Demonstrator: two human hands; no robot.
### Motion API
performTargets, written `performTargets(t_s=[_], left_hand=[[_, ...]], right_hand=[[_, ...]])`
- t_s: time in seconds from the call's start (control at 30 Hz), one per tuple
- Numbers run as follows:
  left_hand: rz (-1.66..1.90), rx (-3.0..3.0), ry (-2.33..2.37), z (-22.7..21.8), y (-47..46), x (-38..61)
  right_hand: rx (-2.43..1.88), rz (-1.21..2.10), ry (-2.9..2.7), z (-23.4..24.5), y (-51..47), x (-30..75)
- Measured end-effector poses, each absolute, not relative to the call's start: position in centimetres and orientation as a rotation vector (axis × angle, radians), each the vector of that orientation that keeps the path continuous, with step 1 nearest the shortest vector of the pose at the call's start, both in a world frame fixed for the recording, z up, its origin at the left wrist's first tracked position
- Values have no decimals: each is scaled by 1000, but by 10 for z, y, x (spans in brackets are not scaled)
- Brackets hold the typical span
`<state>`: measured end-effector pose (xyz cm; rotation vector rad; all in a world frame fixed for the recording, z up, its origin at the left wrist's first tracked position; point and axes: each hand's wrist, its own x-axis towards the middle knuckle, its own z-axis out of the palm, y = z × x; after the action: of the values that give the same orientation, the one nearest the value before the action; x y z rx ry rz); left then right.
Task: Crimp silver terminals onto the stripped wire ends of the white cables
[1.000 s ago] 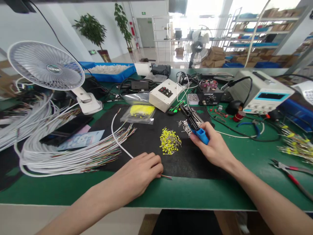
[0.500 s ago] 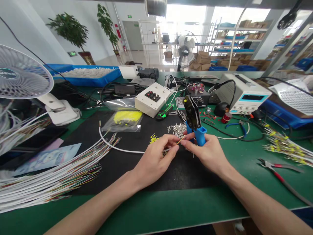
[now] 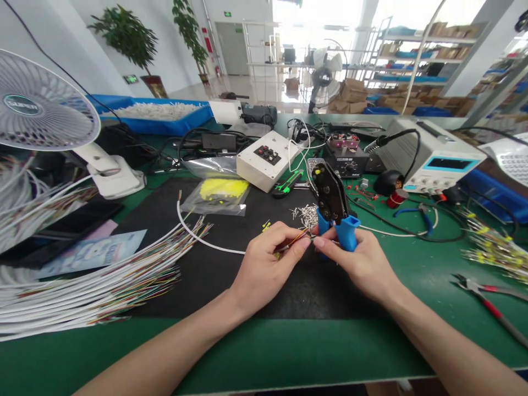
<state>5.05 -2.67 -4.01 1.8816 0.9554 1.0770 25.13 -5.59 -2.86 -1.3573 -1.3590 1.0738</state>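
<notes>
My left hand (image 3: 270,256) is closed around the end of a white cable (image 3: 206,240), pinching its thin coloured wires (image 3: 300,236) between thumb and forefinger. Close beside it, my right hand (image 3: 361,258) is wrapped round the blue handles of a crimping tool (image 3: 333,198), whose black head points up and away. The right thumb and a finger also meet near the wire tips; what sits between them is too small to tell. Behind the hands lies a heap of small metal terminals (image 3: 306,215). A few yellow pieces (image 3: 266,226) show just past my left hand.
Bundled white cables (image 3: 91,275) lie at left on the black mat (image 3: 165,220) and green table. A bag of yellow parts (image 3: 223,191), a grey switch box (image 3: 264,165) and a green cutter (image 3: 287,184) are behind. Red-handled cutters (image 3: 487,300) rest at right.
The view has shifted slightly, so most things sit a little further right. The fingertips have drawn a little apart, and more coloured wires show at my left fingertips.
</notes>
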Motion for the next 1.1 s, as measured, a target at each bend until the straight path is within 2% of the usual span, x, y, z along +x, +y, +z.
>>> performTargets(t_s=[0.2, 0.3, 0.9, 1.1], left_hand=[[1541, 1751, 1122, -21, -15, 43], [1666, 1698, 1149, -15, -9, 39], [1610, 1715, 1136, -13, -11, 37], [1546, 1684, 1065, -11, -13, 35]], right_hand=[[-1343, 1134, -1349, -34, -63, 248], [-1368, 1120, -1392, -35, -66, 245], [-1444, 1052, -1549, -33, -71, 235], [-1498, 800, -1717, -32, -71, 235]])
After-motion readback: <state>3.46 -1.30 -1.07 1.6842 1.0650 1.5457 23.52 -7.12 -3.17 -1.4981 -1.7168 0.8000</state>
